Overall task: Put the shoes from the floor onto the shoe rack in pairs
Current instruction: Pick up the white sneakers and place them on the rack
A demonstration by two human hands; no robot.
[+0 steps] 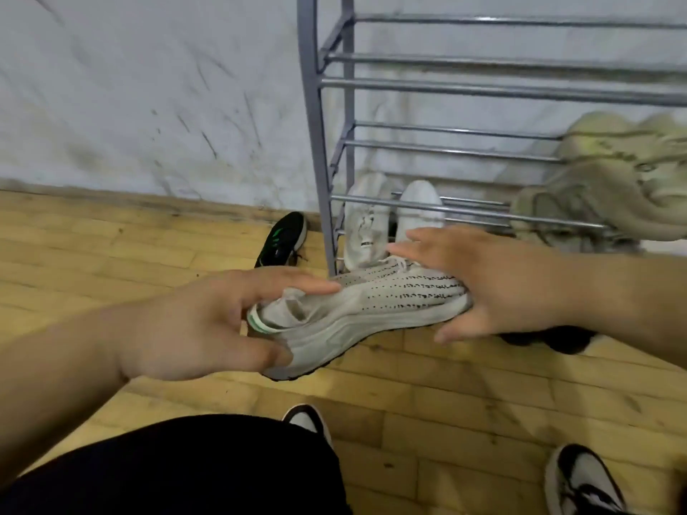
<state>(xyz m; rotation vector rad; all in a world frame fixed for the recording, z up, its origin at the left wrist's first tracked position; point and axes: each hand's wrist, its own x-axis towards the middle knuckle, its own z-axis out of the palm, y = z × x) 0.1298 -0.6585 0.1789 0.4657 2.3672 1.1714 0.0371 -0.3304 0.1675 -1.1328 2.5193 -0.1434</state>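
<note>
A light grey knit sneaker (371, 306) with black dashes and a green heel tab is held sideways just above the floor, in front of the grey metal shoe rack (323, 143). My left hand (208, 321) grips its heel end. My right hand (479, 280) cups its toe end, fingers spread over the top. A pair of white sneakers (364, 221) stands on the rack's lowest shelf. Two beige chunky shoes (602, 180) sit on the shelf above, at the right. A black shoe with green stripes (284, 239) lies on the floor left of the rack.
A scuffed white wall runs behind the rack. The floor is yellow wood-pattern tile. Another dark shoe (557, 338) lies partly hidden under my right wrist. My own feet in black-and-white sneakers (583, 485) and my dark-trousered knee (186, 470) are at the bottom.
</note>
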